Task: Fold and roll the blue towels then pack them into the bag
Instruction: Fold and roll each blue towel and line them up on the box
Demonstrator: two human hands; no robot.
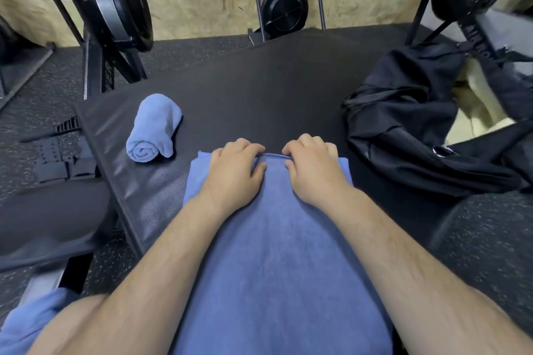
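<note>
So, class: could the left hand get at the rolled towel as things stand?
Probably yes: rolled towel lies close beside the left hand, bare mat between; it must first release the flat towel.

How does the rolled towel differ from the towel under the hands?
The rolled towel is a tight cylinder; the flat towel lies spread as a long strip. The rolled towel sits untouched; the left hand and right hand grip the flat towel's far edge. Both are blue.

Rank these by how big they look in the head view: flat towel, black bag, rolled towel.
1. flat towel: largest in frame, though its nearness to the camera inflates it.
2. black bag: farther off, so its true size against the towel is unsure.
3. rolled towel: clearly smallest.
</note>
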